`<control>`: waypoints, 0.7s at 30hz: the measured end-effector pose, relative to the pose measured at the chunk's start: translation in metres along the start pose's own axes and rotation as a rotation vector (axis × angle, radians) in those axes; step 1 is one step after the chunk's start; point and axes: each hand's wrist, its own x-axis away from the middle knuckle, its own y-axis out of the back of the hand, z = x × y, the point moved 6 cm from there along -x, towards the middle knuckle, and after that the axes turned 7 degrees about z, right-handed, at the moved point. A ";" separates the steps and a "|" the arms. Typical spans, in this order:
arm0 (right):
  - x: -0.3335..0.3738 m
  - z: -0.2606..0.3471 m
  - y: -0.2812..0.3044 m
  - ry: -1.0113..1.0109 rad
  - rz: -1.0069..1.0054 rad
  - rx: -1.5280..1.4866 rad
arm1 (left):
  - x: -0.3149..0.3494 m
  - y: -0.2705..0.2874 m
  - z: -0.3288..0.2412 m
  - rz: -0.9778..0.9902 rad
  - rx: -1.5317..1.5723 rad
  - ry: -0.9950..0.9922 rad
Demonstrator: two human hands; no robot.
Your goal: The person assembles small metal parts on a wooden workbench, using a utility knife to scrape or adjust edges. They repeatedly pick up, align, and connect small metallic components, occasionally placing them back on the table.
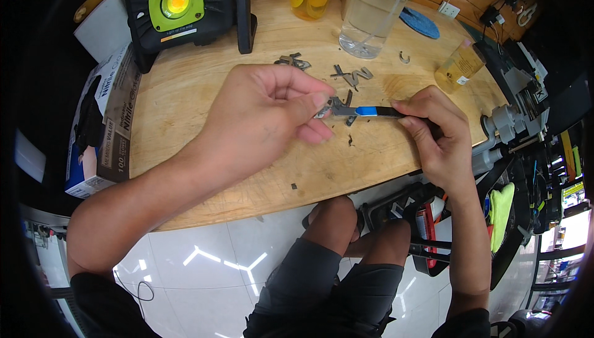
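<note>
Left hand (266, 106) is closed in a fingertip pinch on a small grey piece (322, 112), over the middle of the wooden table (247, 180), while the right hand (438, 137) grips the black end of a slim blue-and-black tool (367, 111) between thumb and fingers, its grey blade reaching left to the piece. Fingers partly hide where blade and piece meet, so I cannot tell the exact contact. It looks like scraping, which should go best with short, light strokes, the blade laid low along the surface rather than dug in. Since the tool points at the left fingertips, the pinch would do well to sit clear of the edge; bracing the piece on the wood might steady it. Dark scraps (351, 141) lie on the near side, and loose grey letters (354, 78) lie farther off, best kept apart from them.
</note>
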 end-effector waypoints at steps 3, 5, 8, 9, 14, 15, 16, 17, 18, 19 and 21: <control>0.001 -0.002 0.000 -0.011 -0.009 -0.008 | 0.001 0.001 0.000 0.001 0.010 -0.008; 0.002 -0.003 -0.001 -0.055 -0.009 -0.045 | 0.001 0.001 0.001 -0.003 0.005 -0.005; 0.000 -0.001 -0.002 0.010 0.006 -0.010 | 0.000 -0.002 0.000 0.005 -0.003 -0.009; 0.000 0.000 -0.002 0.005 0.008 -0.013 | 0.000 -0.002 0.000 0.006 -0.011 -0.007; -0.001 -0.001 -0.003 0.003 0.011 -0.025 | 0.001 -0.001 -0.002 0.001 -0.025 0.006; -0.001 -0.001 -0.002 0.008 0.011 -0.021 | 0.001 -0.001 -0.001 0.009 -0.022 0.002; 0.000 -0.002 -0.002 0.013 0.010 -0.017 | 0.001 0.000 0.000 0.016 -0.018 -0.001; 0.000 -0.002 -0.001 0.018 0.010 -0.013 | 0.000 0.000 0.000 0.023 -0.015 -0.005; 0.000 -0.001 -0.001 0.009 0.009 -0.013 | 0.001 0.000 0.000 0.025 -0.018 -0.001; 0.001 -0.001 -0.001 0.000 0.008 -0.012 | 0.001 0.000 -0.001 0.027 -0.020 0.004; 0.001 -0.001 -0.001 -0.007 0.008 -0.008 | 0.000 -0.001 -0.001 0.032 -0.023 0.008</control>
